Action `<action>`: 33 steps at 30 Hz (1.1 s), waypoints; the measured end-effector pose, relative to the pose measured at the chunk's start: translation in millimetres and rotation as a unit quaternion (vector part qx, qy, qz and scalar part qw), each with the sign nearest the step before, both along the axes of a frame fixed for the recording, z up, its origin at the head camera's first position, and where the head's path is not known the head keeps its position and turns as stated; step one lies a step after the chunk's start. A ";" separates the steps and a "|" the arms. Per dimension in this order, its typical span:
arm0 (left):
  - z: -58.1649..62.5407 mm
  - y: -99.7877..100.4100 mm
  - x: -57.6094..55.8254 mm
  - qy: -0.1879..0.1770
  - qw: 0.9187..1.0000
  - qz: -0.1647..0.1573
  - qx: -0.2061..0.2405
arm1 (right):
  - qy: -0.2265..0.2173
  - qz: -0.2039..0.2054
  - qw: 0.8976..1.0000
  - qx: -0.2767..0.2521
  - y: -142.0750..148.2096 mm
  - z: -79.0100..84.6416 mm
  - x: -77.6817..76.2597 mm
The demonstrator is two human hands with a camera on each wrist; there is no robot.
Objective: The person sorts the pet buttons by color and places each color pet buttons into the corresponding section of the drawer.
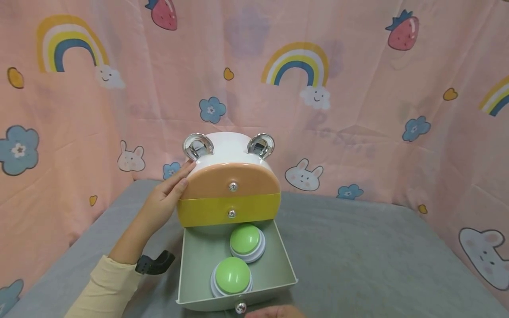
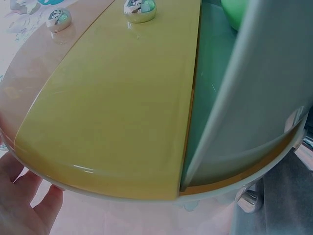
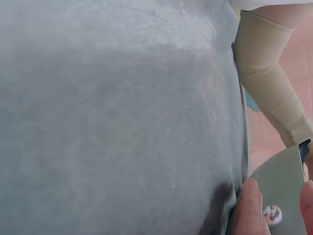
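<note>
A small rounded drawer cabinet with a white top (image 1: 232, 148) and silver ears stands on the grey surface. Its orange drawer (image 1: 214, 181) and yellow drawer (image 1: 254, 207) are closed; the pale green bottom drawer (image 1: 195, 265) is pulled out. Inside lie two round items with green domes and white bases, a rear one (image 1: 244, 239) and a front one (image 1: 232, 275). My left hand (image 1: 167, 201) rests with extended fingers against the cabinet's left side. My right hand (image 1: 276, 312), mostly out of the head view, has its fingers spread around the bottom drawer's silver knob (image 3: 272, 215), apart from it.
Grey cloth (image 1: 358, 260) covers the surface, which runs on to the right of the cabinet. Behind it hangs a pink printed curtain (image 1: 358, 88). A black band (image 1: 155, 263) sits on the left wrist. Short silver feet (image 2: 250, 200) show under the cabinet.
</note>
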State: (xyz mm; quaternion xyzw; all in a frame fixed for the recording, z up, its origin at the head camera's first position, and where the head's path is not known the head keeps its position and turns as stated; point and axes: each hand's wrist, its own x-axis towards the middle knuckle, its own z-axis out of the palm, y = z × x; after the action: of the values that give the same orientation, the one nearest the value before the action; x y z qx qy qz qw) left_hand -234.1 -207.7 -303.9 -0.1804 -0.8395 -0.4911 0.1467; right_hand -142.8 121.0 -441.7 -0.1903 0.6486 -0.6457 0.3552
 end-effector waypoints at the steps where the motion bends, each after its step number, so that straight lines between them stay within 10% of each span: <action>1: 0.0 0.2 0.0 0.001 1.000 -0.001 0.000 | 0.005 -0.011 1.000 0.011 -2.7 0.1 1.2; 7: 0.4 -1.1 0.7 0.000 1.000 0.006 -0.005 | -0.074 -0.128 0.988 0.041 -27.4 14.6 13.3; 15: 2.2 -0.7 1.0 -0.005 1.000 0.007 -0.010 | -0.152 -0.130 0.980 0.020 -35.9 28.8 13.5; 22: 2.0 -0.2 0.3 -0.009 1.000 0.008 -0.014 | -0.146 -0.199 0.968 0.039 -43.3 36.5 5.6; 33: 3.2 -0.5 1.0 -0.008 1.000 0.011 -0.023 | -0.104 -0.188 0.976 -0.023 -55.8 43.5 -24.8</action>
State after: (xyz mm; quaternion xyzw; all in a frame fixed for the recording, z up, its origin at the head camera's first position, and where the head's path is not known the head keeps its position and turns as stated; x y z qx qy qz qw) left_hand -233.2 -208.2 -300.8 -0.1702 -0.8536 -0.4716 0.1414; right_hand -167.6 65.2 -398.2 -0.0051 0.6170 -0.7322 0.2885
